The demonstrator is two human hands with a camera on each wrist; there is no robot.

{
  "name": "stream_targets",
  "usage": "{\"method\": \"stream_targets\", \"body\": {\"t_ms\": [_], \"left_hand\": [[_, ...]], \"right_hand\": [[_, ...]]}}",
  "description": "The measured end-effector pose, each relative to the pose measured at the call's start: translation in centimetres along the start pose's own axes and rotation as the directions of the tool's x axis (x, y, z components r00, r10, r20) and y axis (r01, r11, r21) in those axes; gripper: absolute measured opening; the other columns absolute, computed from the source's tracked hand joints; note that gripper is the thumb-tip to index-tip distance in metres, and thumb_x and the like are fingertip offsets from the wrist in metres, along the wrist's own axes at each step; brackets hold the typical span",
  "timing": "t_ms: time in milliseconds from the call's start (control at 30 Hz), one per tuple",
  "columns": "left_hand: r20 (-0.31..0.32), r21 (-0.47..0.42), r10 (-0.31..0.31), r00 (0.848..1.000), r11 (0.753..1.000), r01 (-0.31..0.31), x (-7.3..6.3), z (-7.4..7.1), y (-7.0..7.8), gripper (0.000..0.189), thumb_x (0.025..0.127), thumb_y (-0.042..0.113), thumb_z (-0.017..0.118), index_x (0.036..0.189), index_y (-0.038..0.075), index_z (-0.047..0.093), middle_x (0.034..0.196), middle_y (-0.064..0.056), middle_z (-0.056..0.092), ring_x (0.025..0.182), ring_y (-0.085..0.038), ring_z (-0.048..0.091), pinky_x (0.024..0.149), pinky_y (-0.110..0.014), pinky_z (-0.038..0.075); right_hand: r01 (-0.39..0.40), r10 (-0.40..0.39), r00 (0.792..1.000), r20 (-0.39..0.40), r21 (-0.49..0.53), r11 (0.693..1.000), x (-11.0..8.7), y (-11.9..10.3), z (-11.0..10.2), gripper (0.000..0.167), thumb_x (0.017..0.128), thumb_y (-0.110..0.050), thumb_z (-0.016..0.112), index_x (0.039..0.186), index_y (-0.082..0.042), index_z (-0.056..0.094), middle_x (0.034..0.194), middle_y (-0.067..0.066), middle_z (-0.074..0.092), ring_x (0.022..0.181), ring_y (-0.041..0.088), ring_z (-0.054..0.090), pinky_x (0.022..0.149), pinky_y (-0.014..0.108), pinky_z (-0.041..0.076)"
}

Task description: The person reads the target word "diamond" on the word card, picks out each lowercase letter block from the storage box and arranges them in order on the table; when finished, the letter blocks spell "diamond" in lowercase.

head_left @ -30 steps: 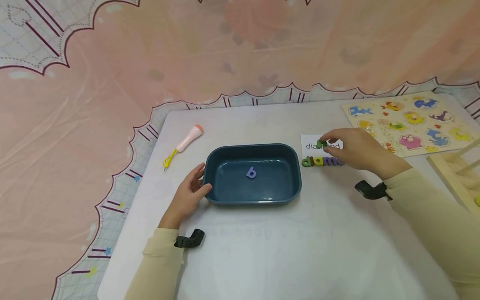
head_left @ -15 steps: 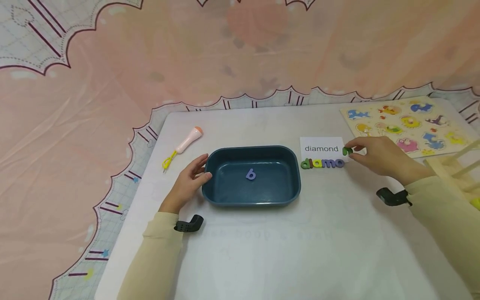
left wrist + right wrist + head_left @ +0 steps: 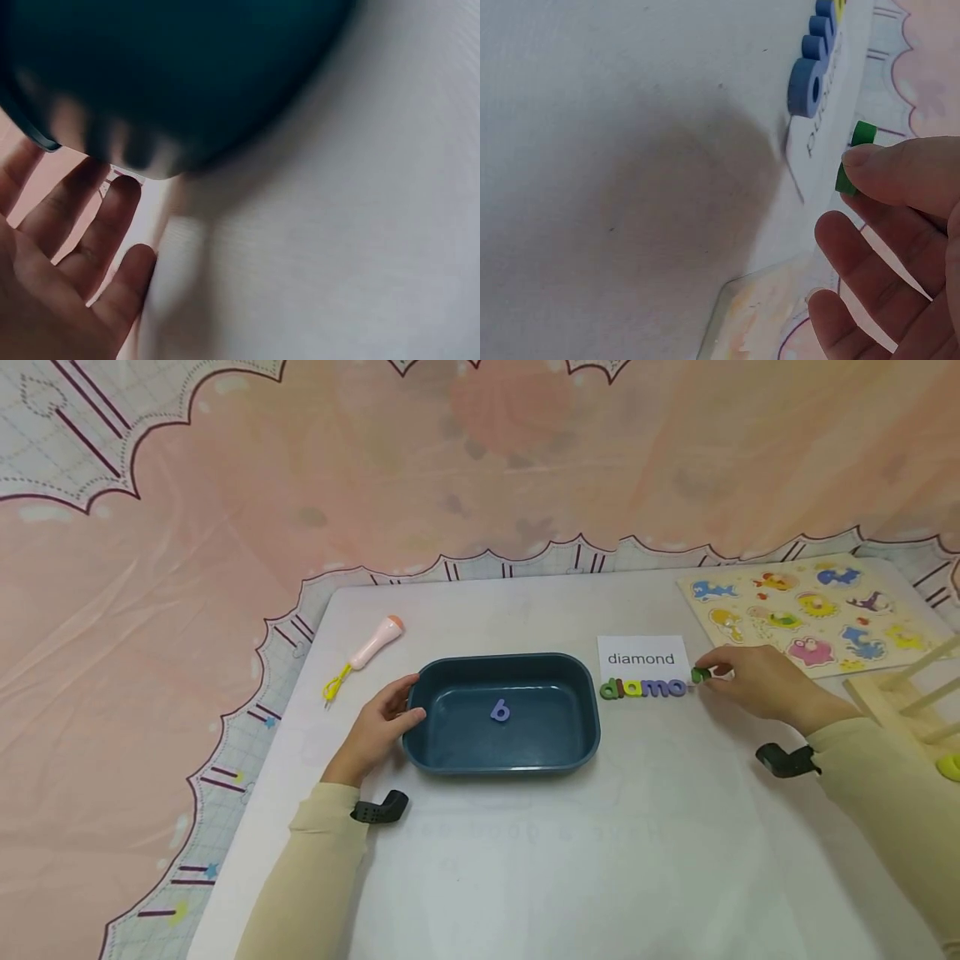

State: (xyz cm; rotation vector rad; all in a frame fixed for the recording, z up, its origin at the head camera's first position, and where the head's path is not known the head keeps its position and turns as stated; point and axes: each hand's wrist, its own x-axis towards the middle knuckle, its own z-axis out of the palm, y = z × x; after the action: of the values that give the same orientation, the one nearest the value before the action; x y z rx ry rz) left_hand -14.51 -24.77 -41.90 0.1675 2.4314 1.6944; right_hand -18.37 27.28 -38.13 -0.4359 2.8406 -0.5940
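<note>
My left hand [image 3: 371, 735] holds the left side of a dark blue tray [image 3: 510, 770], the thumb over the rim and the fingers along the outer wall. A purple piece shaped like a 6 or b [image 3: 499, 711] lies in the tray. Between thumb and index finger my right hand [image 3: 765, 685] pinches a small green letter [image 3: 856, 157]; the fingers partly cover it, so which letter cannot be told. Just left of it, coloured letters [image 3: 643, 688] spell "diamo" along the lower edge of a white card [image 3: 642, 650] printed "diamond".
A puzzle board with sea animals [image 3: 813, 610] lies at the back right. In front of it stands a wooden rack [image 3: 900, 702], partly behind the right arm. A pink and yellow pen-like toy [image 3: 375, 643] lies left of the tray on the white table [image 3: 540, 877].
My right hand has moved right, off the card, then slightly towards me with the green letter, to the right end of the letter row. The left hand has stayed at the tray.
</note>
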Motion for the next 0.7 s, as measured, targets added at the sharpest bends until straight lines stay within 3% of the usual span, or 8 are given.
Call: {"method": "stream_targets", "body": {"t_ms": [400, 700], "left_hand": [[0.025, 0.002, -0.004, 1.000, 1.000, 0.004, -0.1, -0.2, -0.7, 0.062, 0.100, 0.015, 0.060, 0.156, 0.011, 0.034, 0.156, -0.019, 0.037, 0.144, -0.035, 0.034, 0.116, -0.050, 0.025], [0.033, -0.021, -0.004, 0.999, 1.000, 0.004, -0.1, -0.2, -0.9, 0.063, 0.100, 0.015, 0.060, 0.157, 0.010, 0.032, 0.156, -0.021, 0.036, 0.144, -0.034, 0.033, 0.115, -0.051, 0.026]], "right_hand": [[-0.005, 0.006, 0.998, 0.056, -0.011, 1.000, 0.5, 0.7, 0.8, 0.032, 0.096, -0.013, 0.062, 0.125, 0.001, 0.065, 0.111, 0.024, 0.065, 0.099, 0.038, 0.058, 0.081, 0.053, 0.049], [-0.033, 0.033, 0.998, 0.061, -0.003, 0.999, 0.8, 0.6, 1.6, 0.033, 0.096, -0.012, 0.060, 0.126, 0.002, 0.064, 0.113, 0.023, 0.065, 0.103, 0.040, 0.057, 0.087, 0.059, 0.046]]}}
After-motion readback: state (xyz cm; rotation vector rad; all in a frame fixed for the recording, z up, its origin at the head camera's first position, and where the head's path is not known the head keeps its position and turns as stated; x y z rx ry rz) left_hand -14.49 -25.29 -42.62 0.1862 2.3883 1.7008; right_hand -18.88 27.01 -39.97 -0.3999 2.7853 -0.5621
